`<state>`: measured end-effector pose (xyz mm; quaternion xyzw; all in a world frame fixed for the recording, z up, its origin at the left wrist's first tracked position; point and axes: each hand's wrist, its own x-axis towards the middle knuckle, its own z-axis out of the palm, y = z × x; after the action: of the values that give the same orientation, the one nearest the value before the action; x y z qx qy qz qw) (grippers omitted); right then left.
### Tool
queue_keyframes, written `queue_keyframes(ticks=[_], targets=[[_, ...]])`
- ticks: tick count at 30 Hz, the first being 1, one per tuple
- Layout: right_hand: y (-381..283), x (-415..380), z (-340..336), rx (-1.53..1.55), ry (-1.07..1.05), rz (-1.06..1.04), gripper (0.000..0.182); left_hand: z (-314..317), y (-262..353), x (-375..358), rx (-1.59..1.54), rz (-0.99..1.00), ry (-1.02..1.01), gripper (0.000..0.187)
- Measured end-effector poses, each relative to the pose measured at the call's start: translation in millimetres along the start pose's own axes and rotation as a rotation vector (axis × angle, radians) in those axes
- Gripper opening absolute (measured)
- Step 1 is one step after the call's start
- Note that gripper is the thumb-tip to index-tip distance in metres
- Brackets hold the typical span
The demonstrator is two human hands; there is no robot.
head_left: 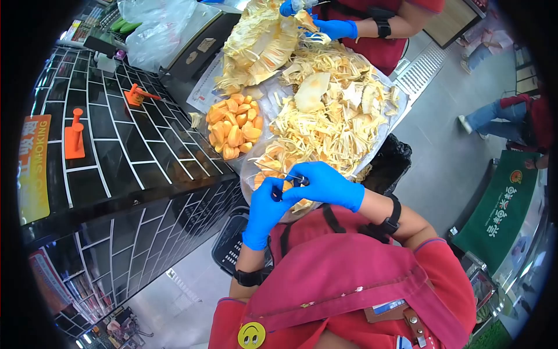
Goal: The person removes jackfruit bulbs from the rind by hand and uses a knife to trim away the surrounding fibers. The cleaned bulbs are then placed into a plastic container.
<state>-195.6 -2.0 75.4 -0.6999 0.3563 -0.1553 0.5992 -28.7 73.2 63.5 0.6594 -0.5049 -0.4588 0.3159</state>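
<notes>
My left hand (263,212), in a blue glove, is closed on an orange jackfruit pod (287,185), mostly hidden by the fingers. Also gloved in blue, my right hand (328,185) is closed round a small knife (300,180) with a dark handle and a thin blade pointing left. Both hands meet above a clear bowl (247,185) holding jackfruit pieces with stringy fibres. Just beyond it stands a container of cleaned orange jackfruit pods (235,126). A wide heap of pale yellow jackfruit fibres (325,125) covers the table to the right.
Across the table, a co-worker's blue-gloved hand (334,29) works near a large piece of opened jackfruit (256,49). A black bin bag (395,160) hangs by the right table edge. Black tiled wall (116,139) bounds the left; a dark basket (229,238) is below.
</notes>
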Motion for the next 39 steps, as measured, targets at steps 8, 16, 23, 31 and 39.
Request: queue_keyframes(ticks=[8, 16, 23, 31, 39], targets=[[3, -8, -9, 0.273, 0.039, 0.082, 0.03, -4, 21, 3, -0.311, -0.05, -0.133, 0.043], [-2, -16, -13, 0.478, 0.337, 0.038, 0.017, 0, 5, 8, -0.611, 0.024, -0.143, 0.04], [8, -32, -30, 0.336, 0.786, -0.091, 0.018, 5, 3, 9, -1.542, -0.125, -0.043, 0.038], [-20, -38, -29, -0.067, 0.33, -0.117, 0.036, 29, 21, 12, -1.347, -0.229, -0.147, 0.037], [-22, -42, -28, -0.057, 0.211, -0.102, 0.026, 20, 16, 10, -1.243, -0.186, -0.143, 0.035]])
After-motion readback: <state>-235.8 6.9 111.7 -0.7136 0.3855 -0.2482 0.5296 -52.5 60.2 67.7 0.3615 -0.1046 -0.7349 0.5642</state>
